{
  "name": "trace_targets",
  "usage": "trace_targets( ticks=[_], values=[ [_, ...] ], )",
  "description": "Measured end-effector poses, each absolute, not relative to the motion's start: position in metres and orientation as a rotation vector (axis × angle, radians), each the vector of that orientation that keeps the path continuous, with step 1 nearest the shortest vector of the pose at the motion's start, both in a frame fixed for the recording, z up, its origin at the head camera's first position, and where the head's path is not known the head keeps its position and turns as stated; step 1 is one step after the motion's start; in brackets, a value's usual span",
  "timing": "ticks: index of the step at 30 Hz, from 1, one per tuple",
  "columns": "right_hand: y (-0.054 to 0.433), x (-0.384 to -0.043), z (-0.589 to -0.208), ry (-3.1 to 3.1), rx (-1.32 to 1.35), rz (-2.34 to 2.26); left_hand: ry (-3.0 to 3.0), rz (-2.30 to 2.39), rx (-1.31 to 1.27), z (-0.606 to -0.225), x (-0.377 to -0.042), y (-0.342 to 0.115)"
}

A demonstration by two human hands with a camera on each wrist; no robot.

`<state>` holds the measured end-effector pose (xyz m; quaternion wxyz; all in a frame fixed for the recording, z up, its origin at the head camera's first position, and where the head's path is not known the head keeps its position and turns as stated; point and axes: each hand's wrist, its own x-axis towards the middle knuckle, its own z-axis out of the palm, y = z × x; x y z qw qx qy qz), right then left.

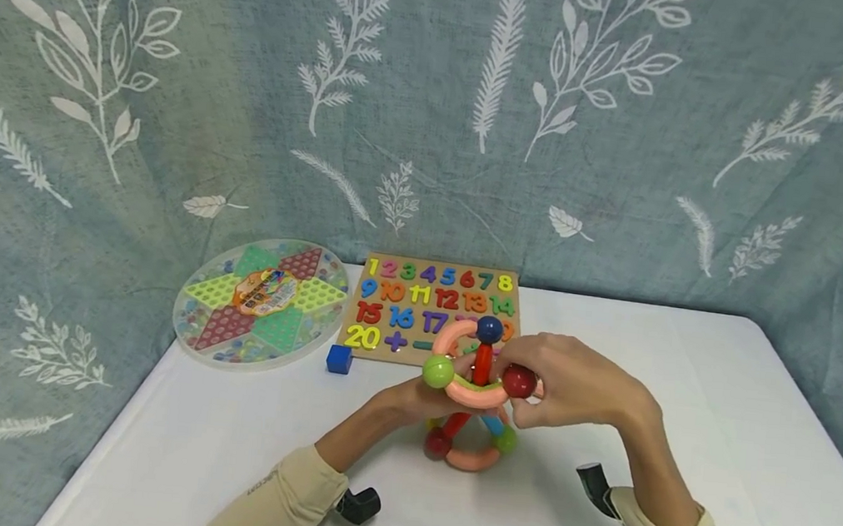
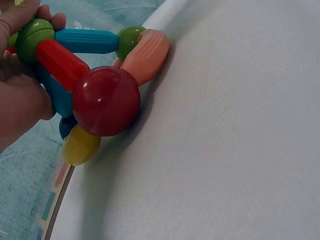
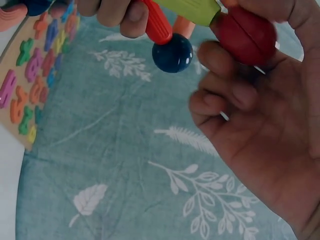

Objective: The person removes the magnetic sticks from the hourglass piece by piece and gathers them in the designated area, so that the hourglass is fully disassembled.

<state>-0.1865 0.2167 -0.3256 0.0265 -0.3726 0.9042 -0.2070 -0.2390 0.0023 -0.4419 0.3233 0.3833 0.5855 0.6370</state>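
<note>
A toy built of colored balls and rods [image 1: 472, 460] rises from the white table in front of me, its lower ring of orange curved rods near the tabletop. My left hand [image 1: 413, 400] grips its middle; the left wrist view shows fingers around a green ball [image 2: 35, 40] joined to red and blue rods. Up at the top ring, my right hand [image 1: 577, 381] pinches a red ball [image 3: 247, 35] between thumb and fingers. A lime rod [image 3: 195, 10] meets that ball. A dark blue ball [image 1: 489, 330] tops a red upright rod [image 1: 483, 364]. Part of the toy is hidden behind both hands.
Behind the toy lies a wooden number board [image 1: 426, 297] with colorful numerals. To its left is a round Chinese checkers set [image 1: 193, 331] under a clear cover. A small blue cube [image 1: 339, 359] sits by the board's corner. A leaf-patterned curtain [image 1: 433, 130] hangs behind the table.
</note>
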Motion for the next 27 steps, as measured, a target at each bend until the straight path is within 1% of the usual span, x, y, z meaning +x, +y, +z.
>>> trace_targets(
  ticks=[6,9,15,20,27],
  values=[
    [0.232,-0.187,-0.320,2.874,-1.103,-0.671,1.491,1.750,0.946,-0.444,-0.238,0.002],
    [0.249,-0.190,-0.318,2.901,-1.068,-0.710,1.495,1.773,0.944,-0.445,-0.237,0.002],
    [0.287,-0.200,-0.319,3.027,-0.907,-0.645,1.598,1.756,0.913,-0.446,-0.235,0.002],
    [0.306,-0.224,-0.342,3.033,-0.785,-0.676,1.606,1.760,0.928,-0.446,-0.234,0.002],
    [0.307,-0.256,-0.382,2.994,-0.576,-0.730,1.631,1.743,0.884,-0.443,-0.232,-0.001]
  ],
)
